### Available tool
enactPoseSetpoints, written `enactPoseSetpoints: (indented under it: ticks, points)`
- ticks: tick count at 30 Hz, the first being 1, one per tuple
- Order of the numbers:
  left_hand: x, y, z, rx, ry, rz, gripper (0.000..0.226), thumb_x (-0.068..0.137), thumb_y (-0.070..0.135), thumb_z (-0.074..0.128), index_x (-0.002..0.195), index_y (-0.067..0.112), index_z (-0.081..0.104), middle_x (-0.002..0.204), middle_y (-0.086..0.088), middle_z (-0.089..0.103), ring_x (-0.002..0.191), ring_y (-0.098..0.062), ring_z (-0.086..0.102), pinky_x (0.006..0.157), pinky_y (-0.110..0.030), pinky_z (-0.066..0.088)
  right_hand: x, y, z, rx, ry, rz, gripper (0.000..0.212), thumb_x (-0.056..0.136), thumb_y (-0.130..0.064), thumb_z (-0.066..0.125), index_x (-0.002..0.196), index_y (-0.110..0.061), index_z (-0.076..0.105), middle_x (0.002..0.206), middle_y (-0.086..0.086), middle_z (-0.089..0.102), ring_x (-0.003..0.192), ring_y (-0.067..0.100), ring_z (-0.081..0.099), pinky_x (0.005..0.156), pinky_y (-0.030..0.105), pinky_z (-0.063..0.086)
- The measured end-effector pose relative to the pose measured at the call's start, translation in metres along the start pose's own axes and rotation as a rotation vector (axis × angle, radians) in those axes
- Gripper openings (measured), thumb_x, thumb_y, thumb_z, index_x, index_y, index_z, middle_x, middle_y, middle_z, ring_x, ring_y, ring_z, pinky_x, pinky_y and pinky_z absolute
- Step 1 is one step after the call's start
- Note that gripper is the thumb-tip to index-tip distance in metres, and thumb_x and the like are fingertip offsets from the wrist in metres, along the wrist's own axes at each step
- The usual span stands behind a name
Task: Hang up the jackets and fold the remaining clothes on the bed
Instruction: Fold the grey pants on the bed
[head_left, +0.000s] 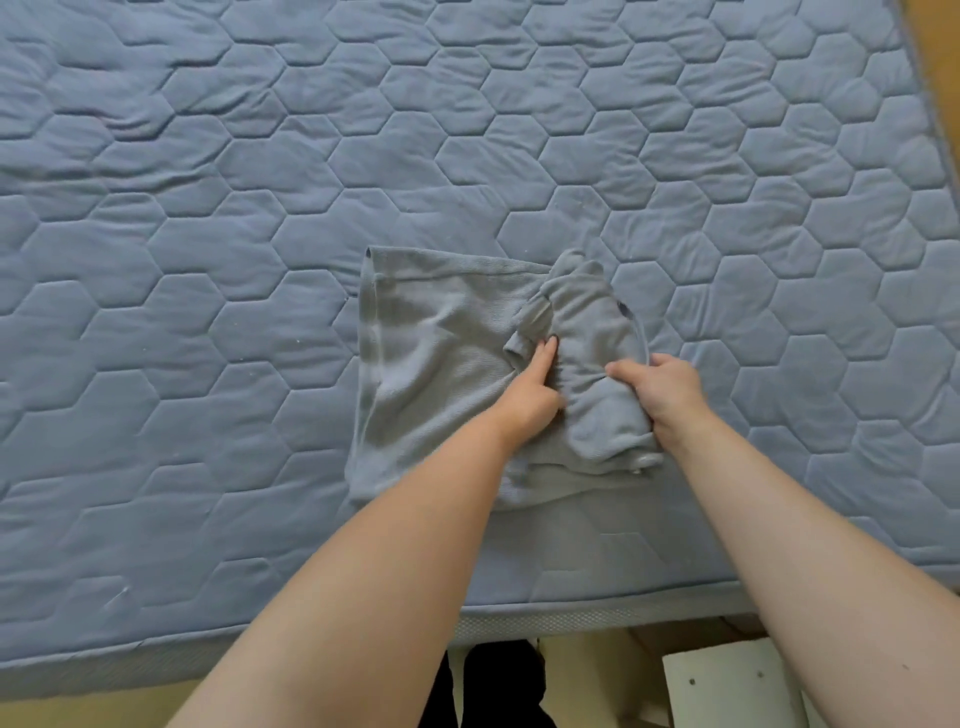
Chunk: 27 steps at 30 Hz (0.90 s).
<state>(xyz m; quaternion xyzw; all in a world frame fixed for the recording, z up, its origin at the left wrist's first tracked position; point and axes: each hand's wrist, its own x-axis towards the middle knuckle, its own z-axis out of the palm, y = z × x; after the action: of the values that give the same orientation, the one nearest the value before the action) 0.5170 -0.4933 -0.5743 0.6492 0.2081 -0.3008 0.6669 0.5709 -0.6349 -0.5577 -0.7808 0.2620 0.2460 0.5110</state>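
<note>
Both hands on grey knit top (441, 353) on bed (208, 208): left hand (530, 400) fingers (544, 356) straight, pinning crease; right hand (667, 387) gripping bunched flap, which should be smoothed flat before folding.

the bed (270, 218) shows a blue-grey surface quilted in hexagons, lightly creased toward the far left. a grey knit garment (441, 374) lies on it near the front edge, its right part bunched.

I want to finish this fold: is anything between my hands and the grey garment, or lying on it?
Nothing visible. The left hand presses on the grey garment, the right hand grips its bunched part, and only the mattress lies around it.
</note>
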Motion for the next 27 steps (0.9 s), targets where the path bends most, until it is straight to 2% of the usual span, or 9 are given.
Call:
enactPoseSetpoints:
  ticks: [3, 7, 11, 13, 16, 19, 21, 24, 27]
  points:
    - [-0.008, 0.003, -0.002, -0.373, -0.037, -0.047, 0.064, 0.095, -0.005, 0.035, 0.151, 0.026, 0.025, 0.142, 0.018, 0.032, 0.132, -0.008, 0.034, 0.102, -0.023, 0.032, -0.019, -0.014, 0.005, -0.197, 0.184, -0.191, 0.030, 0.073, -0.001, 0.068, 0.054, -0.014, 0.047, 0.051, -0.004, 0.045, 0.055, 0.014, 0.042, 0.043, 0.017, 0.034]
    - [-0.021, -0.010, -0.027, -0.597, 0.009, -0.109, 0.046, 0.101, 0.040, 0.036, 0.141, 0.018, 0.045, 0.140, 0.000, 0.051, 0.128, -0.018, 0.048, 0.108, -0.037, 0.037, -0.056, -0.011, 0.041, -0.357, 0.211, -0.296, 0.020, 0.071, -0.010, 0.069, 0.069, -0.014, 0.050, 0.060, -0.003, 0.050, 0.063, 0.018, 0.046, 0.058, 0.026, 0.032]
    - [-0.035, -0.035, -0.083, -0.695, 0.072, -0.093, 0.067, 0.095, 0.063, 0.026, 0.129, 0.014, 0.056, 0.112, -0.002, 0.066, 0.102, -0.015, 0.061, 0.082, -0.029, 0.048, -0.091, -0.005, 0.089, -0.310, -0.018, -0.406, 0.027, 0.072, -0.014, 0.072, 0.092, -0.023, 0.056, 0.080, -0.007, 0.061, 0.078, 0.014, 0.059, 0.070, 0.025, 0.045]
    - [-0.044, -0.042, -0.106, -0.707, 0.142, -0.116, 0.070, 0.086, 0.070, 0.042, 0.125, 0.015, 0.059, 0.110, -0.004, 0.068, 0.102, -0.018, 0.064, 0.082, -0.030, 0.052, -0.098, 0.000, 0.109, -0.331, -0.267, -0.417, 0.034, 0.074, -0.014, 0.074, 0.105, -0.023, 0.061, 0.085, -0.008, 0.062, 0.079, 0.010, 0.060, 0.076, 0.022, 0.048]
    - [-0.044, -0.052, -0.120, -0.585, 0.330, -0.092, 0.053, 0.080, 0.046, 0.071, 0.120, 0.011, 0.062, 0.114, -0.012, 0.068, 0.106, -0.027, 0.064, 0.091, -0.038, 0.053, -0.098, 0.009, 0.123, -0.296, -0.432, -0.401, 0.035, 0.081, -0.008, 0.069, 0.113, -0.018, 0.063, 0.089, -0.002, 0.065, 0.082, 0.012, 0.062, 0.080, 0.021, 0.050]
    - [-0.040, -0.054, -0.117, -0.493, 0.536, -0.100, 0.043, 0.076, 0.022, 0.078, 0.114, 0.011, 0.063, 0.106, -0.011, 0.071, 0.097, -0.027, 0.068, 0.087, -0.040, 0.056, -0.091, 0.013, 0.116, -0.200, -0.221, -0.415, 0.021, 0.086, -0.002, 0.060, 0.099, -0.018, 0.064, 0.083, -0.004, 0.064, 0.076, 0.006, 0.059, 0.074, 0.010, 0.045]
    - [-0.040, -0.052, -0.117, -0.543, 0.522, -0.114, 0.033, 0.077, 0.017, 0.076, 0.108, 0.014, 0.064, 0.105, -0.010, 0.070, 0.095, -0.025, 0.067, 0.086, -0.039, 0.055, -0.087, 0.016, 0.105, -0.236, -0.084, -0.424, 0.018, 0.087, -0.002, 0.057, 0.094, -0.016, 0.064, 0.082, -0.006, 0.062, 0.074, 0.002, 0.056, 0.071, 0.007, 0.042]
    - [-0.046, -0.051, -0.124, -0.676, 0.370, -0.110, 0.019, 0.087, 0.011, 0.067, 0.104, 0.018, 0.062, 0.100, -0.005, 0.070, 0.093, -0.023, 0.066, 0.079, -0.035, 0.056, -0.077, 0.030, 0.095, -0.295, 0.059, -0.397, 0.017, 0.087, -0.004, 0.055, 0.099, -0.010, 0.065, 0.092, 0.002, 0.064, 0.082, 0.011, 0.056, 0.080, 0.019, 0.044]
    - [-0.041, -0.062, -0.132, -0.298, 0.591, -0.065, 0.031, 0.085, 0.022, 0.069, 0.113, 0.017, 0.058, 0.106, -0.001, 0.065, 0.102, -0.022, 0.061, 0.088, -0.035, 0.051, -0.065, 0.053, 0.092, -0.351, 0.047, -0.269, 0.026, 0.090, -0.013, 0.059, 0.115, -0.005, 0.060, 0.111, 0.009, 0.062, 0.101, 0.019, 0.057, 0.091, 0.028, 0.044]
